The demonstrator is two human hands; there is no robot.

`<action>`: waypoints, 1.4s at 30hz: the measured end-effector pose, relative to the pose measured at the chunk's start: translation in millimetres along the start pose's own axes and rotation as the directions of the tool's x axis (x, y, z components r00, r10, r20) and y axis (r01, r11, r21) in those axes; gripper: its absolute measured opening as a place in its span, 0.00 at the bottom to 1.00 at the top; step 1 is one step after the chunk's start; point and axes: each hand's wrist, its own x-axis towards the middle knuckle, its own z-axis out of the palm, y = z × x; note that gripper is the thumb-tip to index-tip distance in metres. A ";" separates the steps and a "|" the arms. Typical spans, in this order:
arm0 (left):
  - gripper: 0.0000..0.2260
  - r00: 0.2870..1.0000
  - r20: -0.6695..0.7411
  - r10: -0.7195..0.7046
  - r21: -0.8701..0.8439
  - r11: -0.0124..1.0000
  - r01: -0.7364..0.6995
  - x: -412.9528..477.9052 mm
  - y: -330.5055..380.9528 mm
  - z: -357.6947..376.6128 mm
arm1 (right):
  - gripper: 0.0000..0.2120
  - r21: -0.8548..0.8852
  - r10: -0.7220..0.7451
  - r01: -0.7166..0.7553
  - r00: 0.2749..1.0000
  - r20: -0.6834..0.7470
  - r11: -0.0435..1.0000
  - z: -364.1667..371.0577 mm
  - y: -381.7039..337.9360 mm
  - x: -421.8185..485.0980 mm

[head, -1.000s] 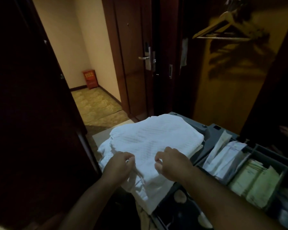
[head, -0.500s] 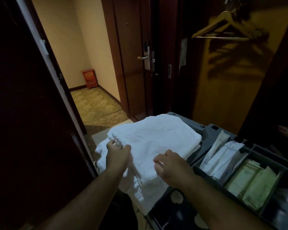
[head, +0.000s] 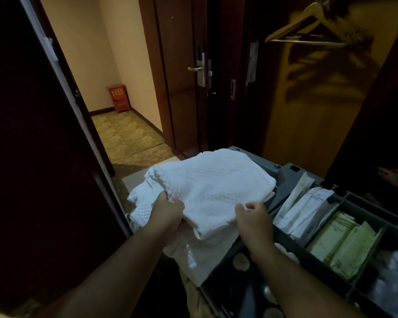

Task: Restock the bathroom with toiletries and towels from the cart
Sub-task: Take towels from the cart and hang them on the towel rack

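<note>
Your left hand [head: 168, 214]: grips the white towels [head: 211, 187].
Your right hand [head: 254, 218]: pinches their front edge.
Beside towels: packets [head: 308, 207] in the cart [head: 285, 177].
Your left: dark door [head: 44, 157], near.

Towels [head: 207, 187] on cart [head: 285, 177]; prob. packets [head: 308, 210] rt.

The dark door leaf [head: 44, 157] stands close along the left edge of the cart [head: 285, 177]. Past the cart's far-left corner, carpeted floor [head: 126, 136] lies open up to a red box [head: 118, 98]. The towel stack [head: 211, 187] covers the left end; packets [head: 308, 210] fill the right compartments. The wardrobe panel [head: 308, 111] appears close behind the far edge.
</note>
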 end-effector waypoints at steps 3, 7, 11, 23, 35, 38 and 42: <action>0.16 0.999 0.032 -0.002 -0.044 0.999 0.003 -10.8 2.6 -3.6 | 0.16 0.412 0.332 -0.397 0.917 0.221 0.820 -0.1 -9.7 8.3; 0.14 0.999 0.041 0.020 -0.110 0.994 -0.015 -29.6 1.2 -14.8 | 0.13 0.634 0.339 -0.512 0.859 0.383 0.580 -4.0 -20.4 12.1; 0.14 0.997 0.063 0.045 -0.117 0.992 -0.037 -50.4 -9.2 -24.1 | 0.15 0.598 0.327 -0.488 0.872 0.363 0.636 -8.8 -22.2 26.3; 0.16 0.994 0.097 0.046 -0.082 0.996 -0.038 -60.4 -19.7 -44.2 | 0.23 0.483 0.341 -0.402 0.916 0.214 0.778 -32.4 -31.4 80.0; 0.12 0.986 0.148 0.074 -0.064 0.996 -0.065 -61.2 -4.4 -41.5 | 0.12 -0.017 -0.108 0.112 0.982 0.152 0.994 -35.8 -64.8 42.2; 0.10 0.985 0.145 0.088 -0.128 0.989 -0.069 -62.9 1.7 -35.7 | 0.13 -0.130 -0.210 0.221 0.973 0.093 0.967 -36.4 -69.5 38.2; 0.09 0.980 0.170 0.105 -0.174 0.982 -0.075 -64.3 8.0 -29.0 | 0.21 -0.162 -0.116 0.139 0.983 0.139 0.977 -51.2 -73.9 29.6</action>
